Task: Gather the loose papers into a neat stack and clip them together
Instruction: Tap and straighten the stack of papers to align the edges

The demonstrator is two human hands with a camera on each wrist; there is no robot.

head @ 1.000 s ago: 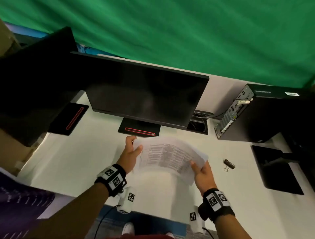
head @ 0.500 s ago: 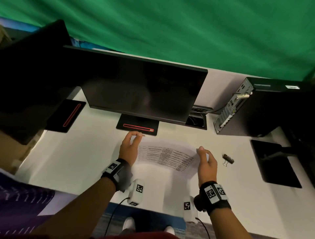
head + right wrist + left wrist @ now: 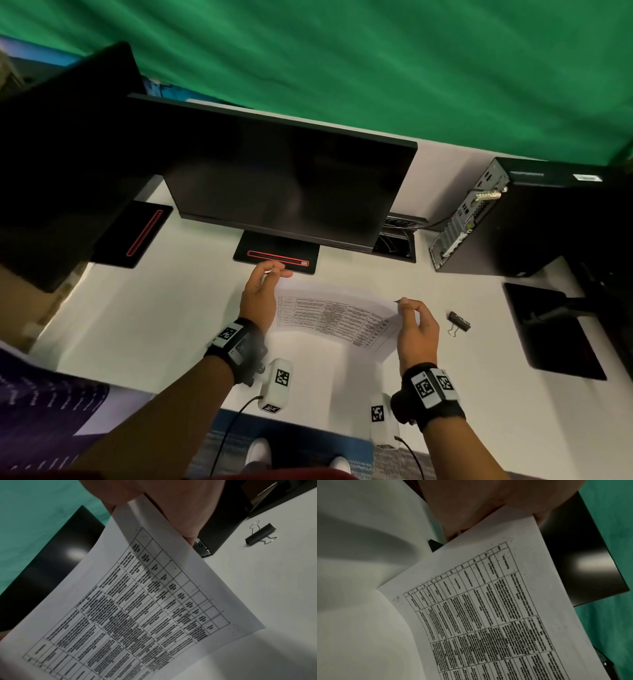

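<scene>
Both hands, left (image 3: 259,296) and right (image 3: 416,330), holding printed papers (image 3: 337,320) by opposite edges above white desk (image 3: 164,308), binder clip (image 3: 459,321) nearby

a white table (image 3: 178,329) carries a dark monitor (image 3: 291,181) on a black base with a red stripe (image 3: 277,257). a second black screen (image 3: 68,154) stands at the far left, its own red-striped base (image 3: 137,233) beside it. a black computer tower (image 3: 534,219) sits at the right, a flat black stand (image 3: 551,332) nearer. a green backdrop (image 3: 376,61) hangs behind.
</scene>
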